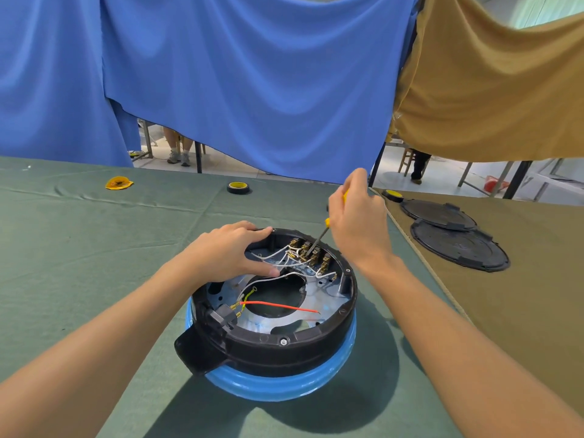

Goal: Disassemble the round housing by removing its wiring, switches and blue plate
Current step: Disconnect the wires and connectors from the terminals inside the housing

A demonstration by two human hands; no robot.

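The round housing (284, 349), black with a blue lower body, lies open side up on the green table. Inside are a silvery-blue plate (319, 295), white wires (278, 278), a red wire (281, 306) and a row of brass switches (311, 256) along the far rim. My left hand (230, 252) rests on the far left rim, thumb reaching inside. My right hand (357, 222) grips a yellow-handled screwdriver (317, 240) whose tip touches the switches.
Two black round lids (455, 232) lie on the brown cloth to the right. A tape roll (238, 187) and a yellow scrap (118, 183) sit at the table's far side. Blue and tan drapes hang behind; a person's legs show beneath.
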